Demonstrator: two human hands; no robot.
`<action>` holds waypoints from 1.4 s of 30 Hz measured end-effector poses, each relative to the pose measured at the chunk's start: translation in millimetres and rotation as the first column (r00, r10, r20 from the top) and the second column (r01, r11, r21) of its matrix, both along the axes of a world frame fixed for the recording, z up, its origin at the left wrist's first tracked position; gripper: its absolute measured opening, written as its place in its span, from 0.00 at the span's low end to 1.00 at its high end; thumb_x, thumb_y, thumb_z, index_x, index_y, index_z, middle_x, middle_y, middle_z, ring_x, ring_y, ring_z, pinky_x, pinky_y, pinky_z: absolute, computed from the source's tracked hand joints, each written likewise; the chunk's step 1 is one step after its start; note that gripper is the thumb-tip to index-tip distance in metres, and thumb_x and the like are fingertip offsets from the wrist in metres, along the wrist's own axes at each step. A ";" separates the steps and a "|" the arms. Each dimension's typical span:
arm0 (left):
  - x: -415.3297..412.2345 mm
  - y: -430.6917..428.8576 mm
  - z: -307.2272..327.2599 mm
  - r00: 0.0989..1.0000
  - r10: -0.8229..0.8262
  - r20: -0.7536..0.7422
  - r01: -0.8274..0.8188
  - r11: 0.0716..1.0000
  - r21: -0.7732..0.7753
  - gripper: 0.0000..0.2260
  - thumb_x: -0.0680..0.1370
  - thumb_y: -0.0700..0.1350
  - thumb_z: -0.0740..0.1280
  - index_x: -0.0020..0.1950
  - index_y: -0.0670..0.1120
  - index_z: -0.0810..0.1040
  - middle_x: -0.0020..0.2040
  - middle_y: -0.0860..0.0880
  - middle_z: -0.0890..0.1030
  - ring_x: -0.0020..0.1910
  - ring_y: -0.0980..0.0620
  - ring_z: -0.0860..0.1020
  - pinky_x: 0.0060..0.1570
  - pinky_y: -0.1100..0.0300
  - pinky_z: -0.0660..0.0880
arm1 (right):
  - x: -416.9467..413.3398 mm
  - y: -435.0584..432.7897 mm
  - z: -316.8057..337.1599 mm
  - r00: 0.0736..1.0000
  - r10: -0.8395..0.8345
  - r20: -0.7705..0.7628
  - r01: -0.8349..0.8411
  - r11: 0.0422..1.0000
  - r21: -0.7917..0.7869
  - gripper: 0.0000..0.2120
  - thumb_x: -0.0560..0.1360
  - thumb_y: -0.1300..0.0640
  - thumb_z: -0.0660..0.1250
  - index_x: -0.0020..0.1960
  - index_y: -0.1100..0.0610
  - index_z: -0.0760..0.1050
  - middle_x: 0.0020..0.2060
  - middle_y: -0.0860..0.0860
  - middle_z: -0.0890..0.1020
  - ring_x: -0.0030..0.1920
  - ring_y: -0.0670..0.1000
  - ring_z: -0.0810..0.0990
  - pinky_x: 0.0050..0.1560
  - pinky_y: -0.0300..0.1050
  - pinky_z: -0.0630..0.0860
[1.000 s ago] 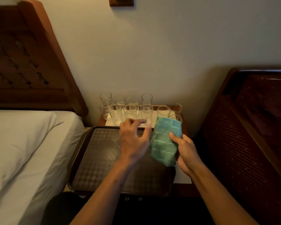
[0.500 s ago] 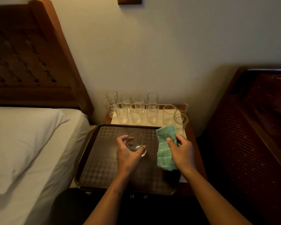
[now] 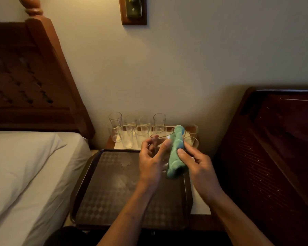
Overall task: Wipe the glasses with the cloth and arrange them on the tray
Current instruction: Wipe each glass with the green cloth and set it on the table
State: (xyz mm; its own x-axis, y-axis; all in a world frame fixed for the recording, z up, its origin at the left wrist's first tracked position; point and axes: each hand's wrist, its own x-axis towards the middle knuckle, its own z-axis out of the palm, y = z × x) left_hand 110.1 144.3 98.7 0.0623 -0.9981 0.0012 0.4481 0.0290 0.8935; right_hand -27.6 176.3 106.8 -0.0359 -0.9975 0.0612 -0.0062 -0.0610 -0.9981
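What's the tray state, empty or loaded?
Empty: the tray shows only bare patterned surface. The glass over it is held by the left hand; the other glasses stand behind the tray.

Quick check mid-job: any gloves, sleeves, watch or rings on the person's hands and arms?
None show. The left hand and right hand are bare, with no gloves or rings. The left forearm and right forearm are uncovered down to the bottom edge of the view, with no sleeve, watch or band. The light is dim, so finer marks cannot be told.
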 end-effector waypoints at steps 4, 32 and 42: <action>-23.6 10.8 12.6 0.991 -0.081 -0.110 0.075 0.996 -0.055 0.20 0.75 0.49 0.75 0.65 0.47 0.78 0.57 0.45 0.86 0.57 0.45 0.85 0.50 0.56 0.84 | 14.8 -1.3 -5.1 0.998 -0.064 -0.023 0.063 0.996 -0.058 0.29 0.82 0.41 0.56 0.82 0.44 0.60 0.73 0.47 0.73 0.70 0.42 0.76 0.64 0.37 0.79; -40.4 22.0 44.6 0.990 -0.131 -0.047 0.128 0.989 -0.072 0.24 0.77 0.54 0.70 0.68 0.43 0.73 0.55 0.49 0.86 0.54 0.53 0.85 0.48 0.62 0.81 | 5.4 -9.6 28.2 0.976 -0.136 0.169 0.175 0.953 -0.245 0.30 0.82 0.38 0.55 0.81 0.48 0.62 0.68 0.53 0.80 0.66 0.48 0.82 0.65 0.49 0.81; -16.3 8.3 65.3 0.999 -0.049 -0.009 0.047 0.986 -0.160 0.12 0.80 0.52 0.67 0.55 0.46 0.84 0.51 0.45 0.86 0.53 0.43 0.83 0.53 0.50 0.80 | -10.7 -0.4 29.4 0.981 -0.155 0.119 0.176 0.964 -0.198 0.17 0.84 0.51 0.61 0.71 0.53 0.75 0.52 0.50 0.86 0.56 0.55 0.86 0.52 0.44 0.83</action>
State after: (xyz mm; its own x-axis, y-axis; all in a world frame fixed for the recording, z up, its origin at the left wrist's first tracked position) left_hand 93.8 152.6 164.0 0.0151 -0.9870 0.1601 0.4642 0.1488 0.8732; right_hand -38.3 176.0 136.2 -0.2160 -0.9432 0.2525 0.0676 -0.2724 -0.9598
